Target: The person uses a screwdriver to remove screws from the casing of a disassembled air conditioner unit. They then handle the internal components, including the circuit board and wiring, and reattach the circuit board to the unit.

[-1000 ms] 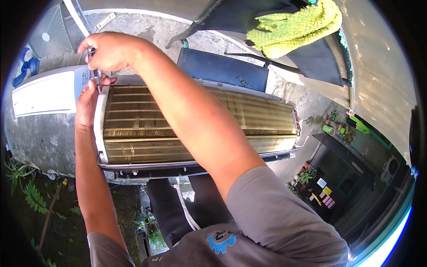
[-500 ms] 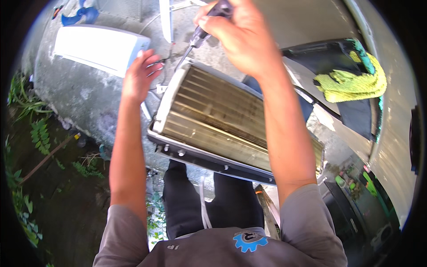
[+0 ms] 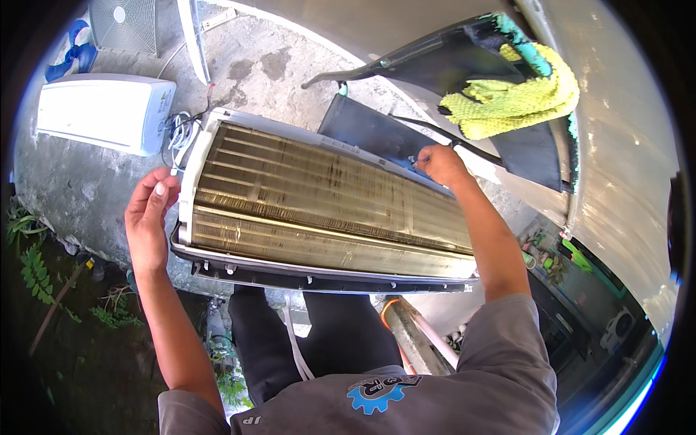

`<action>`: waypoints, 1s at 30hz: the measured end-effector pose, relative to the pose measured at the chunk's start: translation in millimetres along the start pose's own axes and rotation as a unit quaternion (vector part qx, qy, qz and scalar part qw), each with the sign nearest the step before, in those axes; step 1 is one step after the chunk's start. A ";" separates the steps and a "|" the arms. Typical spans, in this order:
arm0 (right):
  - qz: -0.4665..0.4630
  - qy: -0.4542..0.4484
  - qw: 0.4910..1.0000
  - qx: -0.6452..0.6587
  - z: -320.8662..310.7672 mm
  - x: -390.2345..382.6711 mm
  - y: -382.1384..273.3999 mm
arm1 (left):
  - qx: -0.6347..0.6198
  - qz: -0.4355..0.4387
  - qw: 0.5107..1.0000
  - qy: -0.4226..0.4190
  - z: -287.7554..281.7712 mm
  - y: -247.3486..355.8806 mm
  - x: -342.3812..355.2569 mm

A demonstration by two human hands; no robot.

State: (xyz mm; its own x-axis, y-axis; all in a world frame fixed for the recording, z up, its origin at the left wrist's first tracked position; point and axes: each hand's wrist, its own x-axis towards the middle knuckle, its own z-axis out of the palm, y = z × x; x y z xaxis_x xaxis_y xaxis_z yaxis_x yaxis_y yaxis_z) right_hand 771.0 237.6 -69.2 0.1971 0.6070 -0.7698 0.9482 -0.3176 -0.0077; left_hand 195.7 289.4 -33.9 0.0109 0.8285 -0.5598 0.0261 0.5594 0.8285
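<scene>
Both my hands now moved apart along the air conditioner unit point(image 3: 319, 210) on the concrete slab point(image 3: 87, 181), left hand point(image 3: 150, 217) loosely open at its left end, right hand point(image 3: 439, 163) pinching its far edge, grip contents unclear.

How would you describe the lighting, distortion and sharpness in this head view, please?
In the head view, hard sunlight brightens the concrete floor and the white cover, with glare on the pale wall; the plants at lower left sit in deep shade. Fisheye bending curves the air-conditioner unit and darkens the rim. The left hand and right hand look sharp.
</scene>
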 end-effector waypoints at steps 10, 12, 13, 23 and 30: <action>0.032 0.007 0.999 0.030 43.0 26.9 29.4 | 0.014 0.048 0.998 -0.025 19.6 22.6 9.7; 0.019 0.015 0.999 0.032 40.7 22.8 32.9 | 0.018 0.049 0.998 -0.025 19.3 26.1 7.8; 0.017 0.019 0.999 0.041 38.1 20.5 34.4 | 0.020 0.050 0.998 -0.020 19.2 27.7 5.9; -0.188 -0.050 0.954 0.230 -67.3 -70.9 -83.1 | 0.240 0.283 0.924 -0.089 70.4 57.6 -66.7; -0.308 -0.302 0.881 0.197 -119.1 -158.7 -274.9 | 0.066 0.383 0.919 -0.063 93.2 47.1 -115.3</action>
State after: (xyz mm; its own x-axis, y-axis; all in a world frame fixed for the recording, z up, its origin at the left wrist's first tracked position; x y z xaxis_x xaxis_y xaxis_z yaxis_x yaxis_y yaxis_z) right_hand 508.7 315.3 131.1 -0.6052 0.2917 -0.7407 0.6462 -0.3636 -0.6710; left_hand 288.8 217.9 68.2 0.1931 0.9639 0.1835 0.0835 -0.2025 0.9757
